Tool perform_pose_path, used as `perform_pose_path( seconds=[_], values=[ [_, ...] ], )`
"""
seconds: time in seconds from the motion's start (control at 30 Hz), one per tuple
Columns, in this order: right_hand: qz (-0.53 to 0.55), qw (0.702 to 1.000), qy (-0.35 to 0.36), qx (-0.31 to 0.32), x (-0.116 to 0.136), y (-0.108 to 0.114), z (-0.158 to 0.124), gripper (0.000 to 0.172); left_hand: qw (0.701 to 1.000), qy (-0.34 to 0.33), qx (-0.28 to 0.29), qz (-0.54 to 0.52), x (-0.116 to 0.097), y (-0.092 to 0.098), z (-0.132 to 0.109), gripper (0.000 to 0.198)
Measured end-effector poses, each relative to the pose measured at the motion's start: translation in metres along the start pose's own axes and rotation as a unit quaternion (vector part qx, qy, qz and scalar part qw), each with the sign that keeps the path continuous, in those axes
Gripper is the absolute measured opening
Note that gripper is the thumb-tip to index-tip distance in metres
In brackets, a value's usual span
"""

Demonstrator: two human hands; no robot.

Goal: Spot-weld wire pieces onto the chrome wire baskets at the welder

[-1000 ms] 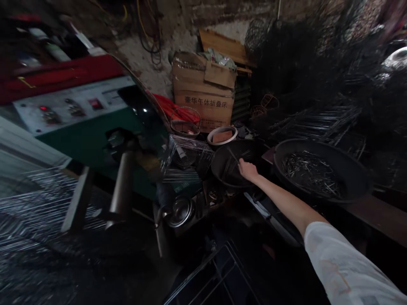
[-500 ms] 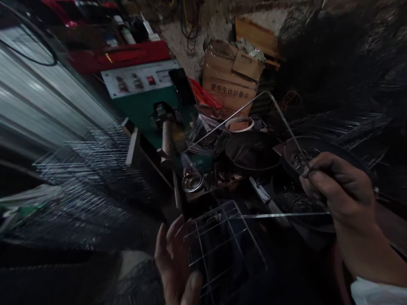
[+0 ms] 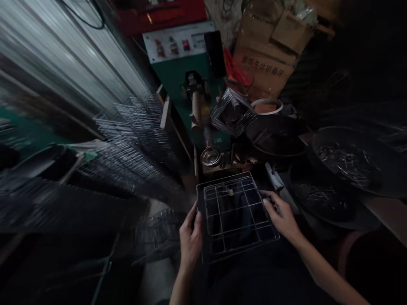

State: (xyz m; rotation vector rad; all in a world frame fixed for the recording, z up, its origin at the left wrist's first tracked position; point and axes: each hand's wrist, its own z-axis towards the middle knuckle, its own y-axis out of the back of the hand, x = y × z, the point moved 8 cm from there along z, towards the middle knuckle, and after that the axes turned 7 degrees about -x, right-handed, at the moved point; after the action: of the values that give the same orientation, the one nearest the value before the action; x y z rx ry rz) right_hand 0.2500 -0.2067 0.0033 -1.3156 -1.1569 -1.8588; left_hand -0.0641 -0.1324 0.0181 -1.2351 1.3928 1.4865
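Note:
Low in front of me is a wire grid (image 3: 237, 220) of thin crossed rods. A bent wire frame (image 3: 222, 178) lies around it, with one side past the grid's far edge and another along its left. At the left side, my left hand (image 3: 190, 239) is closed on the bent wire frame, thumb and fingers together. My right hand (image 3: 282, 215) is closed at the right edge, where the bent wire and the grid run close together. Its fingertips are dark and partly hidden. A small pale piece (image 3: 230, 192) shows near the grid's far end.
Ahead stands a green machine (image 3: 171, 67) with a projecting rod (image 3: 196, 108) and a metal bowl (image 3: 210, 156) below it. On the right are dark basins (image 3: 346, 163) of small wire pieces. Stacked wire racks (image 3: 127, 156) stand left; a cardboard box (image 3: 263, 63) is behind.
My right hand has come down and left, bringing the bent wire from the air onto the grid. My left hand has closed at the left side. The view has shifted left and downward.

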Motion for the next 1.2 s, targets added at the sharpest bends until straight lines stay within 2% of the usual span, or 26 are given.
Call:
perform_pose_path(
  seconds=[0.23, 0.37, 0.63, 0.83, 1.0, 1.1, 1.2],
  values=[
    [-0.034, 0.999, 0.001, 0.006, -0.019, -0.006, 0.007, 0.029, 0.999, 0.011, 0.011, -0.038, 0.039, -0.017, 0.003, 0.059],
    [-0.045, 0.999, -0.004, 0.013, -0.029, -0.007, 0.006, 0.033, 0.997, 0.024, 0.044, -0.051, 0.056, -0.025, 0.005, 0.064],
    [-0.074, 0.996, 0.024, 0.037, -0.035, -0.013, 0.001, 0.038, 0.993, 0.043, 0.093, -0.051, 0.063, -0.028, 0.009, 0.07],
    [-0.073, 0.996, -0.021, 0.056, -0.066, -0.012, 0.001, 0.038, 0.989, 0.044, 0.13, -0.05, 0.074, -0.028, 0.01, 0.069],
    [-0.045, 0.996, -0.032, 0.07, -0.079, -0.013, 0.001, 0.039, 0.978, 0.027, 0.206, -0.022, 0.076, -0.027, 0.014, 0.065],
    [-0.022, 0.996, -0.037, 0.075, -0.078, -0.01, 0.003, 0.041, 0.965, 0.058, 0.255, -0.02, 0.076, -0.023, 0.019, 0.077],
    [0.003, 0.989, -0.101, 0.109, -0.087, -0.013, 0.003, 0.048, 0.954, 0.087, 0.285, 0.002, 0.079, -0.019, 0.027, 0.089]
  ],
)
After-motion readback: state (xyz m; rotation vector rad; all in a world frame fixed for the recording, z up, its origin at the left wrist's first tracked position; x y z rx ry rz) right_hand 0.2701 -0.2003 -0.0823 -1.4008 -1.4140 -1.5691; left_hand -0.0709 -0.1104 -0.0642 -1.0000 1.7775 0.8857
